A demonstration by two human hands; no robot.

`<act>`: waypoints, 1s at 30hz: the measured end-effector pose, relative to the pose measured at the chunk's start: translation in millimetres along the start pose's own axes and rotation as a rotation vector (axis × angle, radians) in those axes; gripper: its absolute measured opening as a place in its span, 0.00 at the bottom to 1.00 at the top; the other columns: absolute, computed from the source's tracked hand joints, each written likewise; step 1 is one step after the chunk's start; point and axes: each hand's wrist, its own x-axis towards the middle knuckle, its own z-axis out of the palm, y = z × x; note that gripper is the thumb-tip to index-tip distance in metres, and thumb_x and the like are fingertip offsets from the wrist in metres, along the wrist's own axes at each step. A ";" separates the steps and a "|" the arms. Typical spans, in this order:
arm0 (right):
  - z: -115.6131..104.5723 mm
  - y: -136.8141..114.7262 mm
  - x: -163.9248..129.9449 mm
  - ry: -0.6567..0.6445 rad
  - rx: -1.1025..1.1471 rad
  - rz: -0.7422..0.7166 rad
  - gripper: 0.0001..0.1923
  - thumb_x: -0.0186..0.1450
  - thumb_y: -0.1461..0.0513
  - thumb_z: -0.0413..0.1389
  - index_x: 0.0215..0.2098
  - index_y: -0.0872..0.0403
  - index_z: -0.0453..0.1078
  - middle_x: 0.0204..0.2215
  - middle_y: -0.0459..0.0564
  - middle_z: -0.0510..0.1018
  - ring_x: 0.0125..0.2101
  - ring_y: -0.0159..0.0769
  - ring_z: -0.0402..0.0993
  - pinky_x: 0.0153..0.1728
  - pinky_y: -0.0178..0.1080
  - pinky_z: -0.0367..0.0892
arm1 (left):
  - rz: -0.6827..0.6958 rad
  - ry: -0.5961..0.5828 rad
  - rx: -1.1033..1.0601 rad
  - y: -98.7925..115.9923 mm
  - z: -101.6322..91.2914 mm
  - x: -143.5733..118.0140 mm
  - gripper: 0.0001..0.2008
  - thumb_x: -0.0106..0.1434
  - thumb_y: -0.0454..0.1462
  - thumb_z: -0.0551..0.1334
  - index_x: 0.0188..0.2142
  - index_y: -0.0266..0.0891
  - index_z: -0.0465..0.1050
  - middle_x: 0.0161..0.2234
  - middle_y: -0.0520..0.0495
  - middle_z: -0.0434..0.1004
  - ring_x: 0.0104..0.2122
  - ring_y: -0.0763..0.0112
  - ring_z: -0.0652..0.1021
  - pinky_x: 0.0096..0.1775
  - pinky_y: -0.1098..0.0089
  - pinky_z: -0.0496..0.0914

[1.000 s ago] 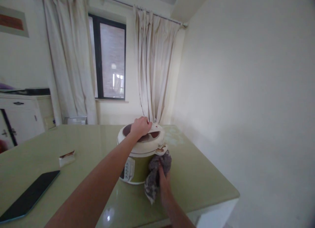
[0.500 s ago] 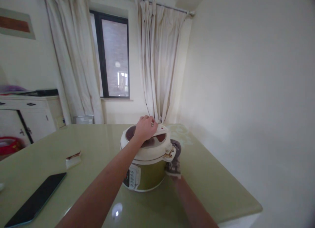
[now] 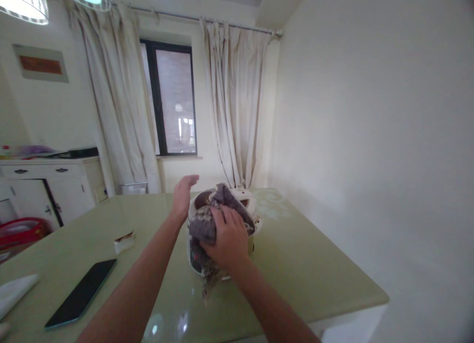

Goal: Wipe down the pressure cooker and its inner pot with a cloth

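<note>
- A grey cloth [image 3: 207,224] was pinched in the right hand [image 3: 226,239], the fingers curled over it and pressed down on the near side of the cooker [image 3: 242,201].
- The left hand [image 3: 183,197] was held open, fingers spread and flat, just beside the cooker's left edge; whether it touched the lid could not be told.
- The cooker was set on the green table [image 3: 303,264], toward its far right part, near the curtain [image 3: 237,106] and the wall.
- Little of the cooker was shown: a cream lid with a dark maroon panel, a cream base, and a button panel low on the front, mostly covered by cloth and hand.
- The cloth was seen bunched and mottled, a tail hung down the front to the tabletop.
- A slide on the glossy tabletop was judged possible, since the cooker was pushed from one side with no hand clamped on it.
- The hung tail could be caught under the base or dragged across the buttons.
- A phone [image 3: 82,292] and a small packet [image 3: 124,242] were left well apart, to the left; a cabinet [image 3: 55,185] stood beyond.
</note>
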 end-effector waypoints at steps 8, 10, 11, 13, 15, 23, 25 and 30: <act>-11.8 -3.5 61.7 -0.224 0.065 -0.181 0.29 0.60 0.54 0.66 0.59 0.49 0.72 0.59 0.59 0.75 0.58 0.55 0.69 0.61 0.53 0.62 | 0.508 -0.228 0.469 35.7 -22.1 -100.2 0.27 0.74 0.50 0.50 0.67 0.44 0.65 0.66 0.38 0.70 0.67 0.53 0.68 0.68 0.50 0.61; -19.3 7.6 74.0 -0.341 0.284 -0.302 0.32 0.57 0.55 0.68 0.60 0.49 0.73 0.57 0.54 0.77 0.56 0.51 0.72 0.60 0.49 0.65 | 0.570 -0.292 0.614 34.8 -19.1 -110.2 0.36 0.70 0.55 0.57 0.72 0.45 0.58 0.71 0.36 0.62 0.71 0.44 0.62 0.69 0.44 0.59; -26.1 15.1 82.8 -0.412 0.403 -0.338 0.34 0.56 0.55 0.69 0.60 0.50 0.73 0.54 0.51 0.79 0.53 0.48 0.75 0.57 0.46 0.68 | 0.575 -0.303 0.672 32.2 -18.0 -112.6 0.43 0.66 0.58 0.62 0.74 0.45 0.55 0.73 0.34 0.58 0.72 0.40 0.60 0.68 0.42 0.59; -40.7 30.4 103.0 -0.559 0.571 -0.349 0.35 0.54 0.56 0.70 0.59 0.51 0.73 0.50 0.48 0.81 0.50 0.45 0.77 0.54 0.43 0.71 | 0.558 -0.317 0.758 25.7 -17.2 -113.7 0.54 0.58 0.59 0.70 0.75 0.45 0.51 0.74 0.32 0.54 0.71 0.36 0.60 0.66 0.40 0.61; -49.0 42.0 122.5 -0.644 0.642 -0.281 0.31 0.57 0.58 0.67 0.59 0.51 0.74 0.49 0.48 0.82 0.48 0.42 0.78 0.51 0.41 0.72 | 0.517 -0.330 0.809 20.9 -18.6 -109.0 0.55 0.56 0.57 0.72 0.76 0.47 0.50 0.74 0.34 0.55 0.69 0.37 0.64 0.65 0.43 0.65; 9.7 46.2 151.8 -0.134 0.246 0.151 0.15 0.74 0.54 0.54 0.44 0.55 0.78 0.41 0.54 0.83 0.45 0.42 0.76 0.53 0.42 0.64 | 0.115 -0.444 0.883 13.1 -18.2 -10.3 0.20 0.65 0.43 0.63 0.56 0.49 0.80 0.50 0.43 0.84 0.49 0.54 0.83 0.49 0.63 0.74; 21.0 49.0 148.3 -0.140 0.275 0.126 0.21 0.76 0.49 0.50 0.40 0.54 0.79 0.42 0.53 0.84 0.47 0.41 0.76 0.55 0.41 0.62 | 0.046 -0.483 0.904 2.9 -11.8 18.2 0.17 0.65 0.44 0.62 0.50 0.47 0.82 0.45 0.43 0.86 0.48 0.53 0.83 0.46 0.63 0.74; 24.0 57.8 141.5 -0.138 0.427 0.168 0.25 0.78 0.44 0.46 0.49 0.50 0.78 0.48 0.51 0.83 0.52 0.41 0.75 0.55 0.39 0.63 | -0.186 -0.440 0.880 -27.7 7.6 61.5 0.17 0.63 0.47 0.63 0.46 0.42 0.84 0.43 0.41 0.87 0.46 0.52 0.85 0.43 0.64 0.75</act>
